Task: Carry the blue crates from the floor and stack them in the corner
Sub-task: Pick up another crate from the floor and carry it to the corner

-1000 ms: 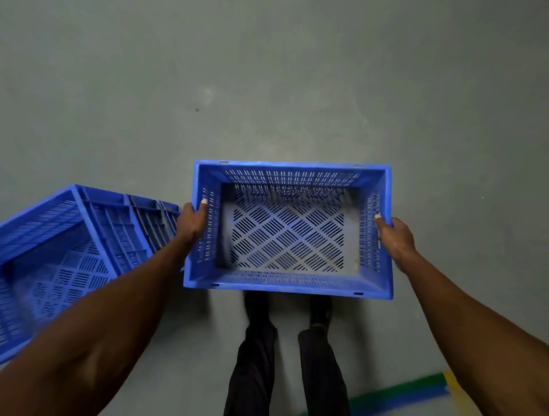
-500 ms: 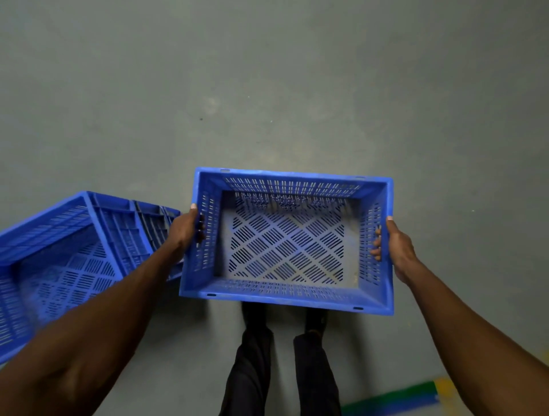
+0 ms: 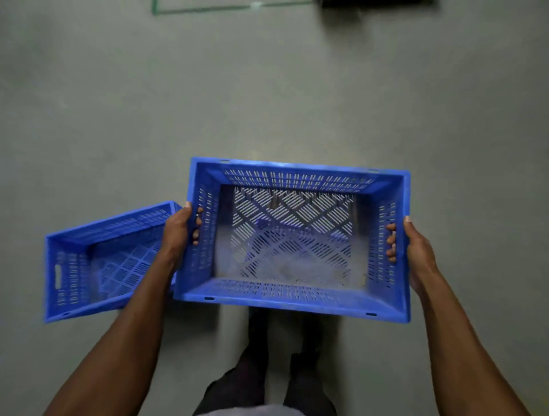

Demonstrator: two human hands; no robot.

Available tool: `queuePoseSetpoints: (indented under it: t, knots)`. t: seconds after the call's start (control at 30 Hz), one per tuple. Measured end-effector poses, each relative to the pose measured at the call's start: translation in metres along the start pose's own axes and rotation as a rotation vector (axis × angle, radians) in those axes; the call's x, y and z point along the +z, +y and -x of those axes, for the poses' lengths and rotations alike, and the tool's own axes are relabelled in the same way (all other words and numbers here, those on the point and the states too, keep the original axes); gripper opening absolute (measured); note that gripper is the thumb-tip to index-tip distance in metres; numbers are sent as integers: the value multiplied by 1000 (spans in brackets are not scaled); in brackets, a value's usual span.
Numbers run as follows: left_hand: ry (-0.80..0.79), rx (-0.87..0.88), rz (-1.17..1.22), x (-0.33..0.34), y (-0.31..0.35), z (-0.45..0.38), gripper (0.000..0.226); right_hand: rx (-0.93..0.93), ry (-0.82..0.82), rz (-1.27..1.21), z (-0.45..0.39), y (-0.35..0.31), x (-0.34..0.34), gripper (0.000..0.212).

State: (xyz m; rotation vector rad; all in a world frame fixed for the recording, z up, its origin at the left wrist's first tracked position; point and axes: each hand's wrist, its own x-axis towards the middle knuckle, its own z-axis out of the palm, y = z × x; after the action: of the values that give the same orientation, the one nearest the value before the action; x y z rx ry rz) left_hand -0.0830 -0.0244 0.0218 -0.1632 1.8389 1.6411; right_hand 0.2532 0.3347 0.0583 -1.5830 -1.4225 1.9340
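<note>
An empty blue perforated crate (image 3: 297, 301) is held in the air in front of me, above the grey floor. My left hand (image 3: 178, 231) grips its left side wall, fingers curled through the handle slot. At the right side wall, my right hand (image 3: 416, 252) grips the same way, fingertips showing inside. A second blue crate (image 3: 74, 267) lies on the floor at the left, partly hidden behind my left forearm.
Grey concrete floor (image 3: 267, 89) spreads ahead. A green floor line (image 3: 208, 10) and a dark object (image 3: 374, 3) lie at the top edge. My legs and dark shoes (image 3: 282, 356) show below the held crate.
The held crate has come up closer to the camera. The view has tilted forward, showing the green line and dark object ahead; the floor crate now appears smaller and further left.
</note>
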Motion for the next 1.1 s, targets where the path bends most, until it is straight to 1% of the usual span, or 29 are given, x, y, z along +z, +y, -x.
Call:
queuePoseSetpoints:
  t: [0.07,0.1,0.2,0.3,0.47,0.6,0.77,0.97,1.1]
  knots:
    - [62,46,28,-19,18,29,44,-49,-6,29,19,-23,16,78]
    - [93,64,41,-28,25,43,44,-67,-10,47,27,-32,25,73]
    - [200,93,69,-63,42,82,44,-92,-57,103,42,-55,55,50]
    - [308,109,100,-102,46,124,45,-89,-193,157,52,-73,90,45]
    - [529,92,210,-166,21,214,43,-104,-441,267,84,-85,161,44]
    - [734,89,267,-208,-22,303,45,-154,-637,394,124,-77,224,45]
    - [1003,55,389,-235,-93,429,44,-207,-878,564,196,-41,296,46]
    - [1354,4,574,-233,-198,596,46,-231,-1232,776,328,35,362,38]
    - [1546,-27,700,-221,-271,704,48,-252,-1414,921,434,106,385,41]
